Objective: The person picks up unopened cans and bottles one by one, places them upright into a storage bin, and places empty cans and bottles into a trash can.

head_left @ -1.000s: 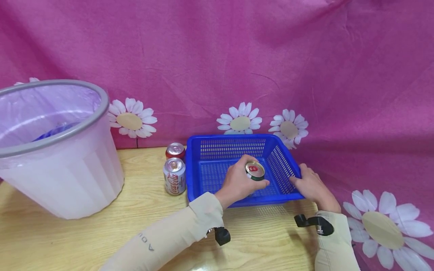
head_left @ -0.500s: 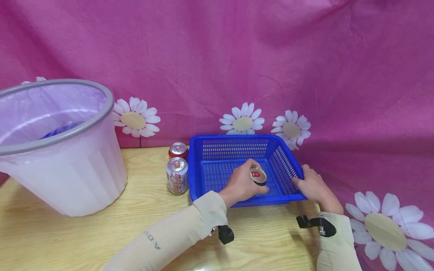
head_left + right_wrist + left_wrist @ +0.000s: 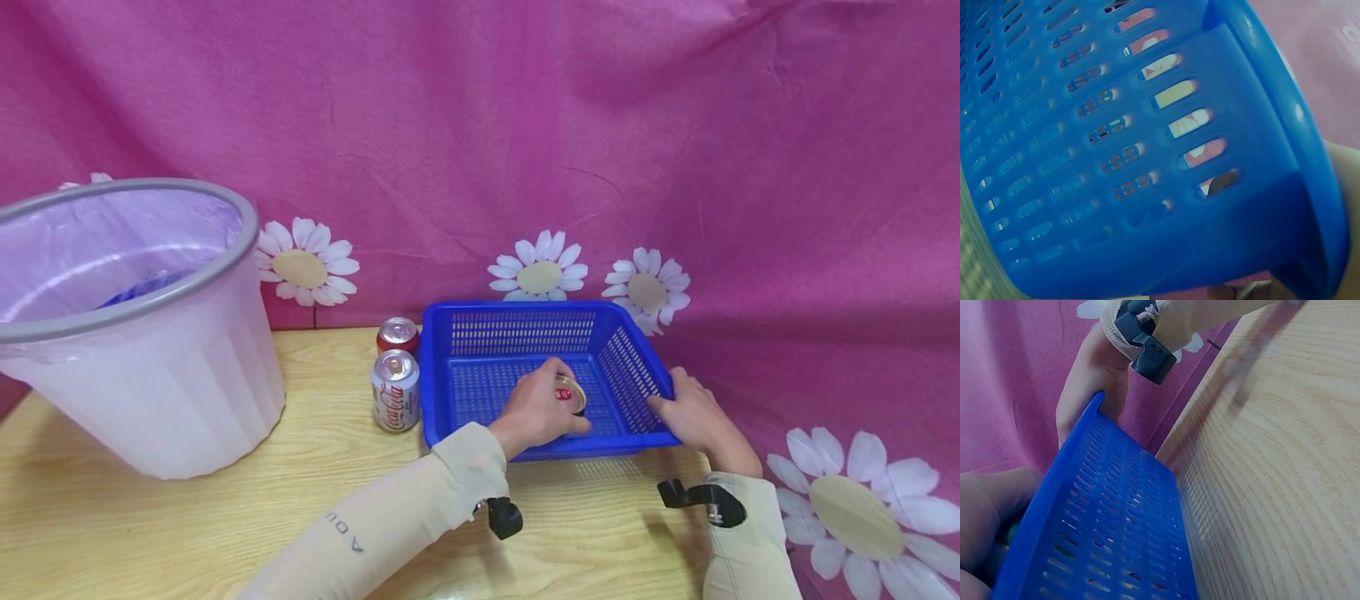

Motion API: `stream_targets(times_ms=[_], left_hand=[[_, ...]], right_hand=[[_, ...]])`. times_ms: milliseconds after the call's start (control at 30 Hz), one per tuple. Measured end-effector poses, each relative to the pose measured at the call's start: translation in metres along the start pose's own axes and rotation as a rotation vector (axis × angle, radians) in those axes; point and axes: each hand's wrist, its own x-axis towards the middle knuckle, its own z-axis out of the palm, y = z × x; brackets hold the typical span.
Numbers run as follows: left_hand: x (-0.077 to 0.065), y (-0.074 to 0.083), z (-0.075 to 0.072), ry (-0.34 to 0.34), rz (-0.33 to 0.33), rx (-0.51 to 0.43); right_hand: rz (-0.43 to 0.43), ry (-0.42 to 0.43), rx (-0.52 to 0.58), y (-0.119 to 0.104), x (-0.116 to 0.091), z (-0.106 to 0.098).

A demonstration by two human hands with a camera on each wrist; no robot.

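Observation:
In the head view my left hand (image 3: 536, 407) grips a drink can (image 3: 572, 393) with a gold rim and a red tab, low inside the blue plastic basket (image 3: 517, 307). Fingers and thumb cover most of its side. The left wrist view shows a green patch of the can (image 3: 1014, 532) between hand and basket rim. My right hand (image 3: 701, 417) holds the basket's right rim near its front corner, thumb inside. Through the right wrist camera, the slotted basket wall (image 3: 1229, 94) fills most of the view.
A silver Coca-Cola can (image 3: 395, 400) and a red can (image 3: 397, 336) stand against the basket's left side. At the far left is a lined white bin (image 3: 172, 400) with something blue inside. A pink flowered cloth (image 3: 450, 125) hangs behind the wooden table (image 3: 337, 467).
My left hand has lowered the can deeper into the basket, and its lid is now more hidden by the fingers. The right hand keeps its hold; the whole view has shifted slightly.

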Motion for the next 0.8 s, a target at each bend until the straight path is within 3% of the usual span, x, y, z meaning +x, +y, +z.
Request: stream_targets(times_ms=[433,800], left_hand=[[0.0010,0.0031,0.0026,-0.011,-0.054,0.010],[0.0024,0.0010,0.0018,-0.024,-0.065,-0.044]], right_hand=[[0.022,-0.018,0.013,-0.0010,-0.0021,-0.0023],[0.009,-0.008,-0.004,-0.0016,-0.0005,0.0000]])
